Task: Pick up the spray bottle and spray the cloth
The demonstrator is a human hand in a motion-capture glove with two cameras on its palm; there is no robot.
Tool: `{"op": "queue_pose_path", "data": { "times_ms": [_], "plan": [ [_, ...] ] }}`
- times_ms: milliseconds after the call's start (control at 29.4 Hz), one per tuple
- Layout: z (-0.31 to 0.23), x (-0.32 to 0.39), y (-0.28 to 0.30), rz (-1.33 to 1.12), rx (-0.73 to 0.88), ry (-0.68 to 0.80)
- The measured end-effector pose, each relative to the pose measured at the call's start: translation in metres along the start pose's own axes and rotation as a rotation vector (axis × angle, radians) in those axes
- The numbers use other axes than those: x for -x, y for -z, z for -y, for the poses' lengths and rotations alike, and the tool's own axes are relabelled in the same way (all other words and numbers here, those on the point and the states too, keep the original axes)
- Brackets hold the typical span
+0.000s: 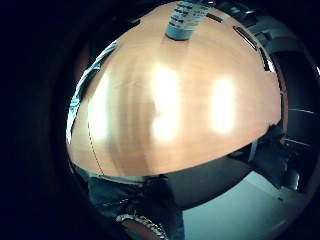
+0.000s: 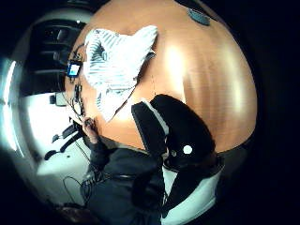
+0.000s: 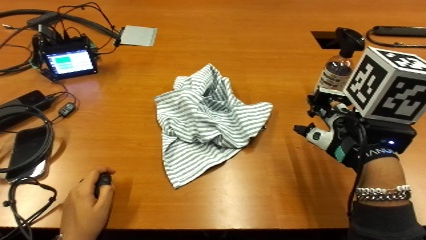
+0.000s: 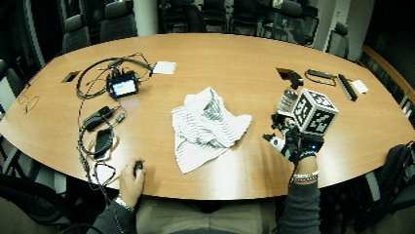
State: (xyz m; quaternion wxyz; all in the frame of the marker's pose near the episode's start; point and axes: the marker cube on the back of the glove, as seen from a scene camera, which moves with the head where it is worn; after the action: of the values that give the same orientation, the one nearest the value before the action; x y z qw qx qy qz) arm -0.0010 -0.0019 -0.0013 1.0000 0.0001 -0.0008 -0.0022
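The gloved right hand (image 3: pixel 343 137) hovers above the table (image 3: pixel 279 70), just short of the upright spray bottle (image 3: pixel 335 70); its finger state cannot be told. The striped cloth (image 3: pixel 206 120) lies mid-table.

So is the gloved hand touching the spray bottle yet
Cannot tell. In the outside view the hand sits just in front of the spray bottle and the marker cube hides where they would meet. The little finger side palm view shows the bottle close, but no contact.

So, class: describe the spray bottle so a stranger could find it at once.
Start at the wooden table and find the striped cloth crumpled mid-table. Beyond the gloved right hand stands the spray bottle, upright and untouched: clear, labelled, black trigger top, the only bottle there.
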Motion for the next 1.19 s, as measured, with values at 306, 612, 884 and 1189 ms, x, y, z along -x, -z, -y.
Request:
{"op": "queue_pose_path", "data": {
  "times_ms": [306, 612, 884, 1189],
  "plan": [
    [0.007, 0.002, 0.005, -0.004, -0.018, 0.011],
    [0.016, 0.008, -0.001, 0.007, -0.038, 0.039],
    [0.055, -0.004, 0.006, 0.247, -0.359, -0.050],
    [0.108, -0.017, -0.009, 0.562, -0.406, -0.155]
  ]
}}
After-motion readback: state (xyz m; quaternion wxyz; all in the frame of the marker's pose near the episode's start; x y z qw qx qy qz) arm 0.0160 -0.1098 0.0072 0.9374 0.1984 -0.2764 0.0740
